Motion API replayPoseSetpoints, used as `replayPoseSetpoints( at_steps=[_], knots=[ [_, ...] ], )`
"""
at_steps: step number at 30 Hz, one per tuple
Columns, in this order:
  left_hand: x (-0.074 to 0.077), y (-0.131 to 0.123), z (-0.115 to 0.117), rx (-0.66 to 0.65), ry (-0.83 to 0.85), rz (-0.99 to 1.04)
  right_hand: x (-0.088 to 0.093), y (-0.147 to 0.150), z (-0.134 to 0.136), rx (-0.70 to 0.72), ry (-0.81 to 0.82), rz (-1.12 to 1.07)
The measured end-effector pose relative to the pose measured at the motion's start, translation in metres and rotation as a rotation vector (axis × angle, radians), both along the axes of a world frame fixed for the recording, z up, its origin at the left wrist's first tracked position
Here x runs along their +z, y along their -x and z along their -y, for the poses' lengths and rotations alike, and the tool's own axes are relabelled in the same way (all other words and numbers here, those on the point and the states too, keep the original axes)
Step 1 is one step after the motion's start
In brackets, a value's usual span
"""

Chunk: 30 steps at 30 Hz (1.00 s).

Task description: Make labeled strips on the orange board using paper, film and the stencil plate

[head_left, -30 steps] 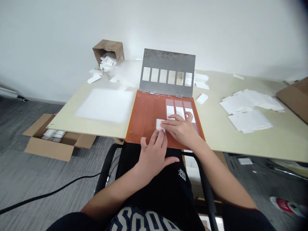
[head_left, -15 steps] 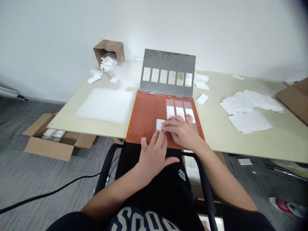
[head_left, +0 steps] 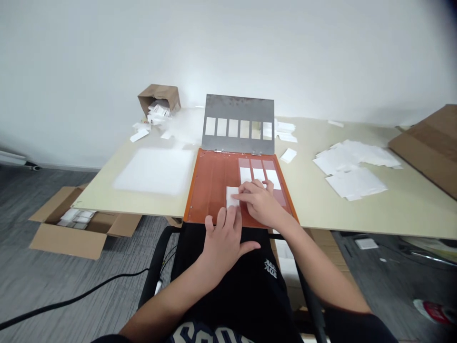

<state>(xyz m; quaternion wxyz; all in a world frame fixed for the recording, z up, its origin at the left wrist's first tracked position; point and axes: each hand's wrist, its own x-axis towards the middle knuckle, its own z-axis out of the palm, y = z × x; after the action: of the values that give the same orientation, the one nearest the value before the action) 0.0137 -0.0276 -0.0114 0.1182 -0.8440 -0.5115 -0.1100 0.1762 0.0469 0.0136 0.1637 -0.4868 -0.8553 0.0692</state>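
Note:
A white card [head_left: 233, 196] lies on the orange-brown board [head_left: 207, 183], near its front edge. My left hand [head_left: 223, 238] is open, fingers spread and thumb out to the side, with its fingertips at the card's near end. My right hand [head_left: 262, 202] reaches in from the right with its index finger stretched onto the card's right side and the other fingers loosely bent; it grips nothing. Beyond it, several white cards [head_left: 257, 176] lie side by side in pinkish strips on the board. Hinged at the back, a grey plate [head_left: 239, 105] with a row of rectangular cutouts stands raised.
A whitish sheet [head_left: 155, 170] lies on the table left of the board. White papers [head_left: 352, 166] are piled at right, beside a cardboard box [head_left: 426, 138]. Another cardboard box [head_left: 171, 96] with white pieces stands at back left. An open carton [head_left: 67, 240] sits on the floor.
The camera view has tilted up slightly and shifted. My right hand has drawn back a little, so more of the card shows. My left fingers have slid toward the card's near end.

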Motion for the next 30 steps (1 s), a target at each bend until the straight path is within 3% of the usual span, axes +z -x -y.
replayPoseSetpoints(
  at_steps=[10, 15, 21, 27, 30],
  knots=[
    [0.005, 0.005, 0.002, 0.017, 0.060, 0.009, 0.002, -0.004, 0.003, -0.084, -0.006, -0.074],
    [0.007, 0.008, 0.000, 0.028, 0.069, 0.029, -0.001, 0.009, -0.005, -0.213, -0.113, 0.064],
    [0.003, 0.007, 0.003, 0.033, 0.040, 0.029, -0.006, 0.020, -0.011, -0.241, -0.155, 0.117],
    [0.005, 0.010, 0.006, 0.012, -0.006, 0.045, 0.009, 0.019, -0.006, -0.170, 0.061, -0.259],
    [0.005, 0.010, 0.006, 0.004, -0.037, 0.068, 0.016, -0.003, -0.006, -0.151, 0.099, -0.469]
  ],
)
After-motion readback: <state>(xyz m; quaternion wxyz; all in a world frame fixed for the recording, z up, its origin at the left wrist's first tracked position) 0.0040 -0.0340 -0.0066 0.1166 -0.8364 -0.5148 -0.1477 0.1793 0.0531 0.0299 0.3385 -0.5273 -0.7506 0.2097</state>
